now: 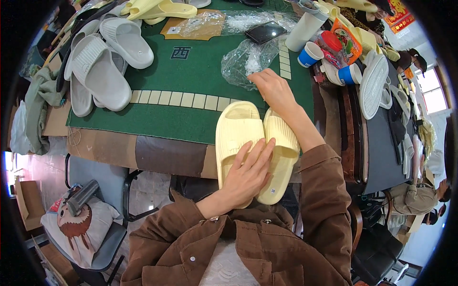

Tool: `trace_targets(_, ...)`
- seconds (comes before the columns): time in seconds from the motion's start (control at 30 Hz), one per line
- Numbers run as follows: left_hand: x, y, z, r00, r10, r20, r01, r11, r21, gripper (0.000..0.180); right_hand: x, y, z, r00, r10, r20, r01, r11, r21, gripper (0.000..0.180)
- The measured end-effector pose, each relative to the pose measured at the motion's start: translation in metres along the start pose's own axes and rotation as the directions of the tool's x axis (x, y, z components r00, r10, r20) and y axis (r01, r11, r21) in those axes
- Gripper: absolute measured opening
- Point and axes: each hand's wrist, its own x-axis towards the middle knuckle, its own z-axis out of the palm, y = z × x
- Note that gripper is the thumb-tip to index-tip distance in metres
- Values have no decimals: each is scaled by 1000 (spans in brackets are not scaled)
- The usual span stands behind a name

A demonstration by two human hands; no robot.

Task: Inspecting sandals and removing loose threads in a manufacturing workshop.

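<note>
Free room: bare green mat (191,71) at centre frame, open between obstacles. Obstructions: grey slippers (102,62) piled at upper left; crinkled plastic bag (245,59) just above centre (partly under a hand); cups (310,54) and phone (265,32) crowded upper right; yellow slippers (255,143) filled lower centre.

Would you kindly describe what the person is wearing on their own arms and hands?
Both arms are covered by long brown jacket sleeves with slightly loose cuffs that end at the wrists. The jacket front shows small round snap buttons. The left hand and right hand are bare: no gloves, rings, watch or bracelets show.
</note>
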Motion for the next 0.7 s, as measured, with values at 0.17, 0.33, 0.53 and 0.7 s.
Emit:
trace_targets(0.17, 0, 0, 0, 1000, 7, 4, -7, 999, 42, 49, 7, 7, 6, 999, -5, 36, 5, 1000, -4, 23)
trace_targets(0.33, 1, 2, 4, 1000, 2, -17, -1, 1000, 31, 53, 14, 16, 13, 1000, -3, -19, 2, 999, -32, 21)
trace_targets(0.53, -2, 0, 4, 1000, -6, 3, 6, 999, 47, 57, 15, 5, 13, 993, -117, -13, 117, 993, -11, 28)
trace_targets(0.7, -1, 0, 2, 1000, -8, 26, 7, 1000, 30, 57, 9, 0, 2, 963, -265, 52, 265, 964, 14, 28)
